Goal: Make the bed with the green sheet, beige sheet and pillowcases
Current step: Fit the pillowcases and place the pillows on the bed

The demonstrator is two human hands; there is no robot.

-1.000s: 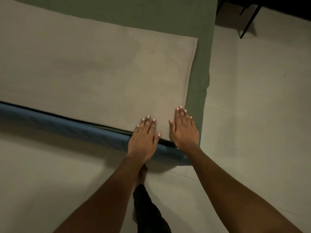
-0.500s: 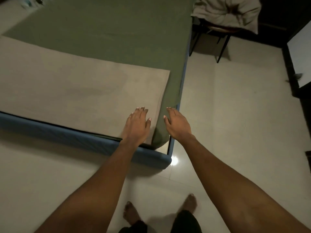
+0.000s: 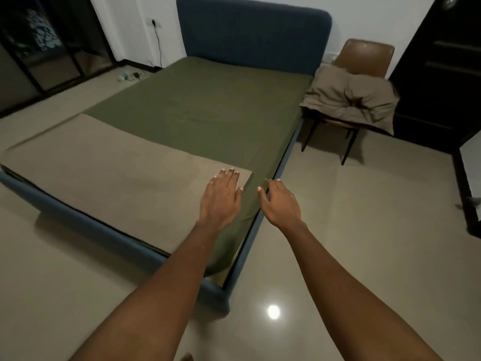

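Note:
The green sheet (image 3: 213, 105) lies flat over the mattress of the blue bed. A folded beige sheet (image 3: 104, 173) lies in a band across the foot of the bed. My left hand (image 3: 221, 196) is held over the beige sheet's right end, fingers straight, holding nothing. My right hand (image 3: 279, 201) hovers over the bed's right edge with loosely bent fingers, holding nothing. A heap of beige pillows or pillowcases (image 3: 351, 100) sits on a brown chair (image 3: 364, 56) to the right of the bed's head.
The blue headboard (image 3: 253, 32) stands against the white wall. A dark cabinet (image 3: 442, 69) is at the far right. A glass door (image 3: 39, 48) and small items (image 3: 130, 75) on the floor lie at the far left. Glossy tiled floor (image 3: 364, 230) surrounds the bed.
Both hands lifted off the beige sheet's corner. The view rose from the foot corner, and the whole bed, headboard and chair came into sight.

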